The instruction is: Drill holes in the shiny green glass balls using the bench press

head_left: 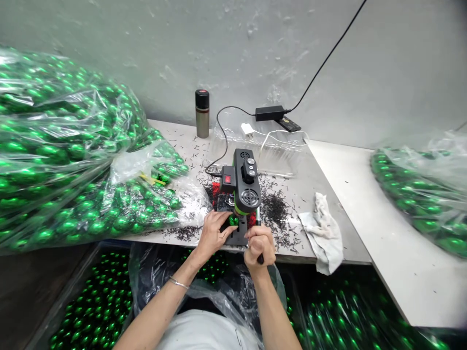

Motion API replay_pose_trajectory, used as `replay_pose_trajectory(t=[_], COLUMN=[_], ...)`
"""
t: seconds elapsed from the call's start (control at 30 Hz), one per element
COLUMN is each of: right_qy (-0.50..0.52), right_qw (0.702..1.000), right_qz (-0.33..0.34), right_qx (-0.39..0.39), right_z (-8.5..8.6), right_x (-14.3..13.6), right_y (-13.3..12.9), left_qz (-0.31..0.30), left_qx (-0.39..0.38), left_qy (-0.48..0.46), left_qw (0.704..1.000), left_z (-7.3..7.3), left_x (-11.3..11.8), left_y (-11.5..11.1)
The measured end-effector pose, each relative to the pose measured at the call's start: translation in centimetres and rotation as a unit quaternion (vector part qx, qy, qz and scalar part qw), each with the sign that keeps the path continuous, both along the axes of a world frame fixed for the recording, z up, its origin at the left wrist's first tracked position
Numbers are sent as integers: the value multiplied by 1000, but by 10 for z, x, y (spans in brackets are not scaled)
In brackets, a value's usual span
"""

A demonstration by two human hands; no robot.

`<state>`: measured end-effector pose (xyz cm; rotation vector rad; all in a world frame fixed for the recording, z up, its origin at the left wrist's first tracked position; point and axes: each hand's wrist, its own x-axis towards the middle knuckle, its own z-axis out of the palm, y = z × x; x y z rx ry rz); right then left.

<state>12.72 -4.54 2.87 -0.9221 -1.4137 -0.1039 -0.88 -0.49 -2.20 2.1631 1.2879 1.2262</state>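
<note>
A small black bench press machine (pixel 245 180) with round vents and a red switch stands at the front of the grey table. My left hand (pixel 214 232) pinches a shiny green ball (pixel 233 220) between thumb and fingers, under the machine's head. My right hand (pixel 260 247) is wrapped round a black lever handle (pixel 260 259) at the machine's right side. Black scraps (pixel 274 208) lie heaped right of the machine, and red bits (pixel 251 218) show beside its base. The ball's underside is hidden.
A large clear bag of green balls (pixel 65 160) fills the left. A bottle (pixel 202 114), a black power adapter (pixel 270 113) and a clear plastic tray (pixel 284 167) stand behind. A white cloth (pixel 323 233) hangs over the front edge. Another bag (pixel 426 194) lies right; below are more balls (pixel 95 301).
</note>
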Motion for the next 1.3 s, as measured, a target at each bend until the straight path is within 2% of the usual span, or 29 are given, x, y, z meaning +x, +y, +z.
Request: replay_pose_trajectory(t=[0.17, 0.37, 0.5, 0.57, 0.63, 0.73, 0.8, 0.87, 0.93, 1.03, 1.13, 1.2, 1.27, 1.3], right_qy=[11, -5, -75, -106, -92, -16, 33, 63, 63, 55, 66, 73, 72, 70], right_qw=[1000, 1000, 997, 994, 995, 1000, 998, 994, 993, 996, 996, 996, 996, 997], right_qz=[-19, -3, 5, 11, 10, 8, 1, 12, 22, 24, 9, -1, -1, 3], right_qx=[16, 24, 21, 26, 32, 9, -52, -93, -100, -71, -53, -51, -45, -41], right_z=[-17, -21, -21, -16, -5, 23, 47, 67, 79, 77, 65, 59, 55, 54], right_x=[-2, 1, 6, 7, 7, 4, 2, 1, 0, -2, -5, -6, -6, -6], right_y=[5, 8, 8, 7, 6, 3, 1, 0, -1, 0, 0, 1, 1, 2], left_qz=[4, 2, -4, -6, -5, 3, 12, 13, -15, -99, -112, -96, -53, -11], left_qx=[2, 1, -3, -13, -24, -36, -45, -50, -55, -74, -79, -66, -42, -29], left_qy=[1, -2, -7, -9, -11, -22, -37, -48, -45, -6, 23, 27, 33, 43], left_qw=[1000, 1000, 1000, 1000, 1000, 999, 998, 997, 997, 992, 990, 993, 997, 999], left_z=[0, 1, 1, 1, 1, 2, 4, 8, 12, 14, 17, 21, 30, 35], left_x=[1, 2, 1, 2, 4, 7, 4, -4, -16, -38, -56, -66, -77, -83], left_y=[-1, -1, 0, 0, 1, 3, 2, -7, -24, -58, -77, -71, -47, -30])
